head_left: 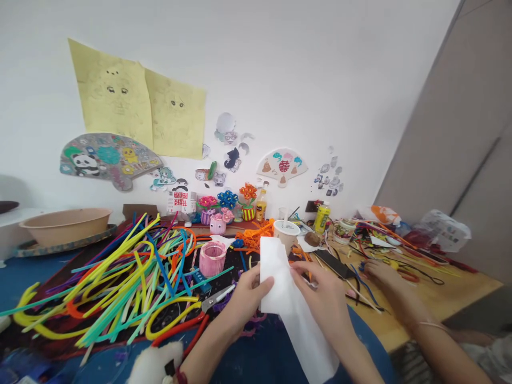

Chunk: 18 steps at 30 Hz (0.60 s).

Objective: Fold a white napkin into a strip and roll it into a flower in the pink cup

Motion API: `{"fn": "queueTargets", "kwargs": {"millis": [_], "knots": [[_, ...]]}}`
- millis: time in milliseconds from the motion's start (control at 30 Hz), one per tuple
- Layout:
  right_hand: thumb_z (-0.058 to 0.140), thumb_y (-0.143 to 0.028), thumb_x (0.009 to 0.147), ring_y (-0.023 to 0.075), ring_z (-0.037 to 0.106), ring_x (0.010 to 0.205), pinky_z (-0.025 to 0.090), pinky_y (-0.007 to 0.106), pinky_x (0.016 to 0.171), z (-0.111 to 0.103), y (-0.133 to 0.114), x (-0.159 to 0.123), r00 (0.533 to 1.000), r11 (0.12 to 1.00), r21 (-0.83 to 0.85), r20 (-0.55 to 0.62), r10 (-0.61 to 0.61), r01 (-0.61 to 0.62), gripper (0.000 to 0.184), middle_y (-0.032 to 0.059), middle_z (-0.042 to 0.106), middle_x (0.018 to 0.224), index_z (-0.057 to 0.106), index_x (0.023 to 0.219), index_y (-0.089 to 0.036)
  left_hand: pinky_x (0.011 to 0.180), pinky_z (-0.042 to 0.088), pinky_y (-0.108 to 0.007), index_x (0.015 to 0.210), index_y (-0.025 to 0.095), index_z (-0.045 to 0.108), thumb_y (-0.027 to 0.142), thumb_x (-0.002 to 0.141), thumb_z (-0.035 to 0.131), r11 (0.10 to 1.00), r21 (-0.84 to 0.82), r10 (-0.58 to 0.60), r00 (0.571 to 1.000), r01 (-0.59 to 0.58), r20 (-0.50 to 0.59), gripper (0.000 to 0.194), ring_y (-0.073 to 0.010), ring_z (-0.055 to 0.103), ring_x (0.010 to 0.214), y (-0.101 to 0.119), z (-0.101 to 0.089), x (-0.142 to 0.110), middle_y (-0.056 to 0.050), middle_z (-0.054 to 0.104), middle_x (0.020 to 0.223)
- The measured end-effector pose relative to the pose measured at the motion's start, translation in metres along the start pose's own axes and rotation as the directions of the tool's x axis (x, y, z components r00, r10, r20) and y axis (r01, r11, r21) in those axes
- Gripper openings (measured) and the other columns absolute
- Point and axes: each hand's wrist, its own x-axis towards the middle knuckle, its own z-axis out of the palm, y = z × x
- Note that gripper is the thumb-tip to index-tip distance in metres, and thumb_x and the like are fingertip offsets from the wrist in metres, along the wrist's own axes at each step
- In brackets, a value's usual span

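A long white strip of paper [294, 314], folded over at its upper end, hangs between my hands in front of me. My left hand [251, 290] pinches its left edge, with the thumb across the front. On the other side my right hand [320, 285] grips the paper between thumb and fingers near the fold. Scissors [208, 303] lie just left of my left hand. Behind that hand stands a pink pot [212, 258]. A lidded paper cup [287, 234] is directly beyond the paper.
Colourful pipe cleaners [132, 266] are heaped at left. Pipe-cleaner flowers [248, 198] in small pots stand by the wall, near a yellow bottle [322, 217]. At right, a co-worker's hand [380, 271] reaches over the wooden table [472, 282]. A tan basin [66, 226] sits far left.
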Motion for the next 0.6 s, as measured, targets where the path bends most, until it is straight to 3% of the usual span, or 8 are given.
{"fn": "queueTargets", "kwargs": {"millis": [200, 367, 500, 600], "knots": [[0.074, -0.047, 0.063, 0.0193, 0.063, 0.060, 0.045, 0.028, 0.055, -0.009, 0.005, 0.019, 0.965, 0.947, 0.191, 0.077, 0.250, -0.260, 0.033, 0.0046, 0.070, 0.068, 0.071, 0.078, -0.019, 0.065, 0.045, -0.026, 0.103, 0.012, 0.065, 0.054, 0.063, 0.079, 0.997, 0.028, -0.072, 0.996, 0.073, -0.046, 0.059, -0.0184, 0.065, 0.071, -0.011, -0.006, 0.003, -0.008, 0.073, 0.083], [0.082, -0.045, 0.053, 0.0176, 0.060, 0.049, 0.043, 0.026, 0.045, -0.019, 0.003, 0.042, 0.889, 0.810, 0.366, 0.181, 0.421, -0.458, 0.047, 0.0050, 0.069, 0.063, 0.069, 0.088, -0.015, 0.057, 0.043, -0.025, 0.113, 0.013, 0.056, 0.055, 0.064, 0.074, 0.985, 0.112, -0.123, 0.990, 0.130, -0.071, 0.067, -0.0170, 0.063, 0.063, -0.017, -0.008, 0.003, -0.006, 0.071, 0.078], [0.087, -0.034, 0.052, 0.0171, 0.062, 0.051, 0.049, 0.027, 0.048, -0.028, -0.010, 0.054, 0.851, 0.704, 0.488, 0.197, 0.487, -0.516, 0.053, 0.0035, 0.070, 0.066, 0.067, 0.098, -0.016, 0.061, 0.045, -0.026, 0.117, 0.013, 0.052, 0.043, 0.076, 0.065, 0.945, 0.289, -0.117, 0.984, 0.151, -0.134, 0.053, -0.0185, 0.065, 0.069, -0.018, -0.009, 0.005, -0.006, 0.070, 0.082], [0.086, -0.032, 0.056, 0.0163, 0.064, 0.055, 0.052, 0.026, 0.051, -0.034, -0.022, 0.057, 0.842, 0.647, 0.567, 0.176, 0.510, -0.510, 0.050, 0.0014, 0.071, 0.071, 0.067, 0.101, -0.020, 0.069, 0.047, -0.030, 0.119, 0.013, 0.053, 0.026, 0.081, 0.058, 0.840, 0.509, -0.090, 0.974, 0.187, -0.209, 0.041, -0.0223, 0.067, 0.078, -0.015, -0.011, 0.005, -0.008, 0.071, 0.085]]}}
